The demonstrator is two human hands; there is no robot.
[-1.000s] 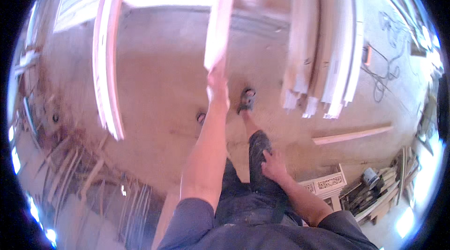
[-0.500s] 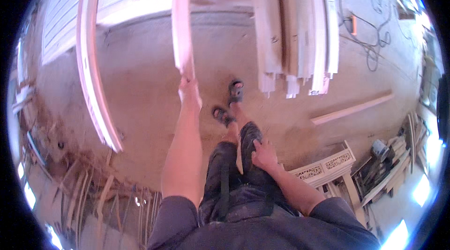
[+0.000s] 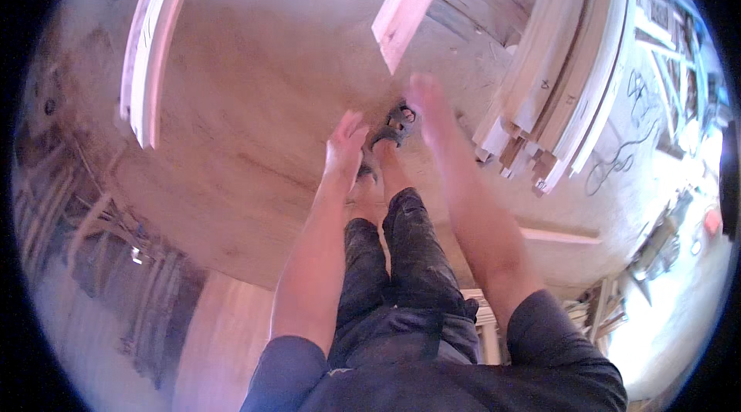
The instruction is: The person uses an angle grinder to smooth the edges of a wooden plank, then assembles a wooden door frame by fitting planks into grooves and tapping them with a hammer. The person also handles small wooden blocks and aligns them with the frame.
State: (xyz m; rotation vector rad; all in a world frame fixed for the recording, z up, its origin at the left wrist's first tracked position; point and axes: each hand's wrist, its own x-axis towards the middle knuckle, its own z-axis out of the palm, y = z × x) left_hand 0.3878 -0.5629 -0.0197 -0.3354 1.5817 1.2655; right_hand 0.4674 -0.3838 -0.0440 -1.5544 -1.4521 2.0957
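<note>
A squared wooden beam comes in from the far side, its cut end just beyond my hands. My left hand is held out over my feet, off the beam, its fingers loosely apart and holding nothing. Closest to the beam's end is my right hand; a gap shows between them. Motion smears its fingers, so their pose is unclear.
To the right, a stack of long profiled boards ends in stepped cuts. Further planks stand at far left. A loose batten lies on the floor behind my right forearm; a dark cable coils at right.
My left hand has let go of the beam's end and drawn back. My right hand has risen from my thigh toward that end. The view has turned, shifting beam and stack to the right.
</note>
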